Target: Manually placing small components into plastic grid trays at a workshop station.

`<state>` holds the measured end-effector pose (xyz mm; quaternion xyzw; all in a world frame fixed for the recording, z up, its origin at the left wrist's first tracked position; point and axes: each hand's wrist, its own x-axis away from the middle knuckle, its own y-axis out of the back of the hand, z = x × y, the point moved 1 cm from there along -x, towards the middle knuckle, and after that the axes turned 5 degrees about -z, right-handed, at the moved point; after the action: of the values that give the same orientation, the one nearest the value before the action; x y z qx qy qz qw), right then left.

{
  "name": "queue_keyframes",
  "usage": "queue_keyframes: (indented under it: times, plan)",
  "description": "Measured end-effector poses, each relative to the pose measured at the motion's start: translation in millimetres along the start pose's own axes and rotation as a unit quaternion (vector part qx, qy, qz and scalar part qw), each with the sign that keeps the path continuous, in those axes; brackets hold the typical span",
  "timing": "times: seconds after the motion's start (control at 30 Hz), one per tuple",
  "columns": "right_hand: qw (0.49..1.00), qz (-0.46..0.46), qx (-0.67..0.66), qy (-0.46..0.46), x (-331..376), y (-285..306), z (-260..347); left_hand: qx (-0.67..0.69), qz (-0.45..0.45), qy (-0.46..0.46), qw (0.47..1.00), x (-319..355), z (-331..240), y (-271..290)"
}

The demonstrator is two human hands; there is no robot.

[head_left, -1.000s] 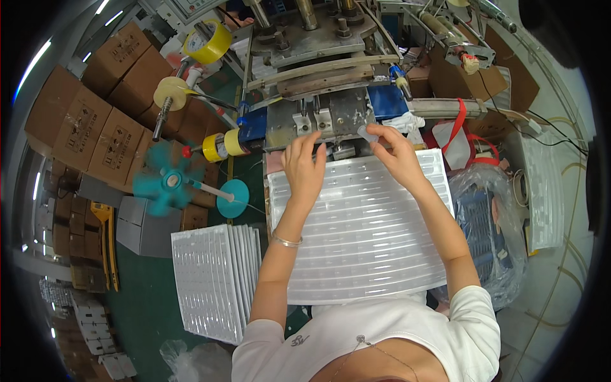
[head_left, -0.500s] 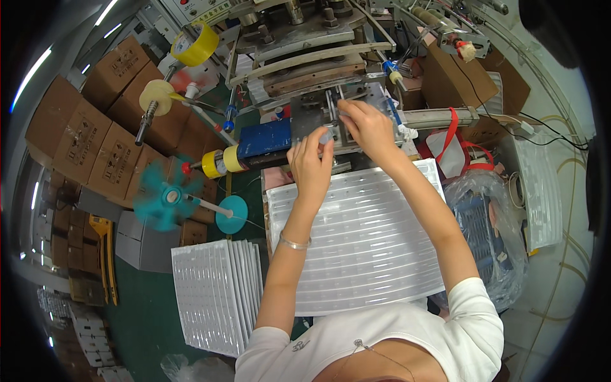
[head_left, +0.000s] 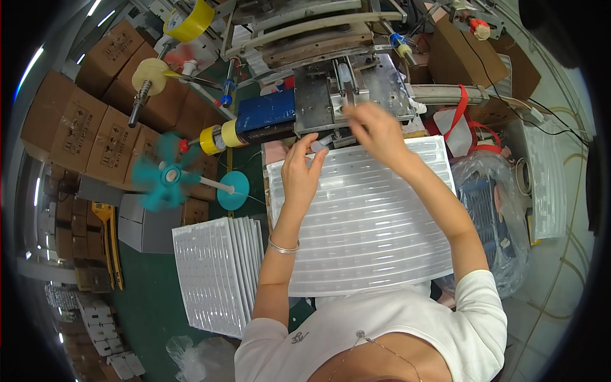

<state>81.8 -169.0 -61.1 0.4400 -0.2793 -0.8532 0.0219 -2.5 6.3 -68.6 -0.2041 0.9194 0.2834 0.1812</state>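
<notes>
My left hand point(head_left: 301, 173) is closed, with a small translucent plastic piece point(head_left: 320, 144) between thumb and fingertips. It hovers over the far left edge of a big white sheet point(head_left: 375, 223) with parallel ridged rows. My right hand point(head_left: 380, 135) is smeared by motion at the near end of a metal fixture point(head_left: 342, 105), fingers bent; whether it holds anything does not show. A narrow clear piece point(head_left: 345, 74) lies between the fixture's two rails. The fixture sits on the steel bed plate point(head_left: 385, 92) of a press point(head_left: 318, 44).
A stack of similar ridged sheets point(head_left: 207, 274) stands at the left. Beyond it a teal fan point(head_left: 168, 173) is spinning. A blue block point(head_left: 267, 109) adjoins the bed plate. Cartons point(head_left: 70, 137) line the left; a clear plastic bag point(head_left: 490, 223) lies at the right.
My right hand has drawn back toward me from the fixture, uncovering the clear piece in it. My left hand stays close to the sheet's far edge with its piece. The whole view has shifted slightly.
</notes>
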Motion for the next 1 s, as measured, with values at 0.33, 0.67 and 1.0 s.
queue_keyframes:
  times: [0.33,0.67,1.0]
  plan:
    - [0.93,0.324,0.132,0.11,93,-40,1,0.051,0.022,0.009,0.998,6,1,-1]
    - [0.961,0.135,-0.15,-0.189,45,-11,-3,0.194,-0.02,0.091,0.977,10,23,-4]
    - [0.894,0.132,-0.259,-0.34,36,5,-13,0.112,0.018,0.02,0.993,5,27,-15]
